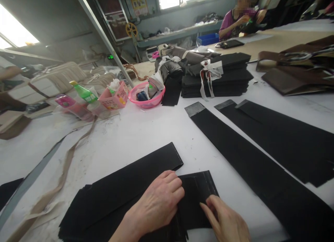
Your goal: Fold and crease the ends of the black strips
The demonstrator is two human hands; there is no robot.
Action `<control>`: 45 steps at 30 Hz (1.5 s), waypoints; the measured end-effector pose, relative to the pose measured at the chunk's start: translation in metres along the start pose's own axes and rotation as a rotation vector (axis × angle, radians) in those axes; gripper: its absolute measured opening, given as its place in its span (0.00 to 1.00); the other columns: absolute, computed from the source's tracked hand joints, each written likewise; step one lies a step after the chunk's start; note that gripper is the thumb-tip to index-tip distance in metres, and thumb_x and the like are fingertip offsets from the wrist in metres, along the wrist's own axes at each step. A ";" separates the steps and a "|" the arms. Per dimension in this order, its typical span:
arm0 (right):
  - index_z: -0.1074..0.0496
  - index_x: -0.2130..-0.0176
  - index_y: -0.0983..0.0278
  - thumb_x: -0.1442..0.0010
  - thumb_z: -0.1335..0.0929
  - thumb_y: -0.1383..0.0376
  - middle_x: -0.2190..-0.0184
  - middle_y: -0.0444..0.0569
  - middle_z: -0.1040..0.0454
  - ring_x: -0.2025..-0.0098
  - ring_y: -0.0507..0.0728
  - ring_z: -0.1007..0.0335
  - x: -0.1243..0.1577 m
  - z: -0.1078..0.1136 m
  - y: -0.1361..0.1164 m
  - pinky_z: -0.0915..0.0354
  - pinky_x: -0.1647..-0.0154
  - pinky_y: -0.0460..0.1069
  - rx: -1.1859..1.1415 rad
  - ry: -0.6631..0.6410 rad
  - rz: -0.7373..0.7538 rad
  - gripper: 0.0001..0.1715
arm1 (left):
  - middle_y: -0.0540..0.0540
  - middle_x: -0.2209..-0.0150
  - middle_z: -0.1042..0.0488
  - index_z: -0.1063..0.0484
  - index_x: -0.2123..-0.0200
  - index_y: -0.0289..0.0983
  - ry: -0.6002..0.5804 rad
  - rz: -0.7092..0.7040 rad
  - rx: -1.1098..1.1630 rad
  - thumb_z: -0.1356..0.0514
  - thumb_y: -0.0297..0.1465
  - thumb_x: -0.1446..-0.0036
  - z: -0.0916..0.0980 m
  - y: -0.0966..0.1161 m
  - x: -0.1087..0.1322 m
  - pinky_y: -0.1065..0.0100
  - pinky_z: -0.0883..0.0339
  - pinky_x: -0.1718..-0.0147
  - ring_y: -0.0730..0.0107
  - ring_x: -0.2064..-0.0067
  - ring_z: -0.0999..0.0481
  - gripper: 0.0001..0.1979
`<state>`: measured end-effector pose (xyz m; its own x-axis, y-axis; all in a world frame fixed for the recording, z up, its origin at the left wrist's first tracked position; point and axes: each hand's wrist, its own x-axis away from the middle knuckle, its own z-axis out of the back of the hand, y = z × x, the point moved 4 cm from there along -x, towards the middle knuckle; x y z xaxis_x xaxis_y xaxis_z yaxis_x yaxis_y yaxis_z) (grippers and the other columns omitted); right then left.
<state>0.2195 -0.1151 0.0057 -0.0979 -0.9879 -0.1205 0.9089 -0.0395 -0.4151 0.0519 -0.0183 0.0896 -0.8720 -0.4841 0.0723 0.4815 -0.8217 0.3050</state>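
Observation:
In front of me lies a flat black panel, leather or fabric, with a stitched or creased line near its far edge. My left hand rests at its left side with the fingers curled down and closed on it; the fingertips are hidden. At the right edge of the same panel, my right hand pinches between thumb and fingers. Left of my hands is a stack of long black strips, the upper one folded over at its far end.
More long black strips lie to the right, some with grey ends. Behind them are a tied black bundle, a pink basin and a green bottle. Brown pieces lie at far right. A person works across the table.

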 end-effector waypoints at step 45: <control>0.32 0.50 0.59 0.39 0.37 0.57 0.67 0.44 0.24 0.69 0.57 0.27 -0.134 -0.056 -0.027 0.40 0.69 0.49 -0.418 -0.160 -0.115 0.18 | 0.38 0.69 0.22 0.25 0.71 0.31 -0.255 0.267 -0.239 0.38 0.19 0.48 0.063 -0.087 -0.103 0.64 0.29 0.65 0.57 0.64 0.22 0.04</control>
<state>0.1853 0.0264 -0.0170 -0.0949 -0.9927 0.0748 0.6514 -0.1187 -0.7494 0.0948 0.1220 0.1152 -0.6935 -0.6241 0.3600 0.6740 -0.7385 0.0181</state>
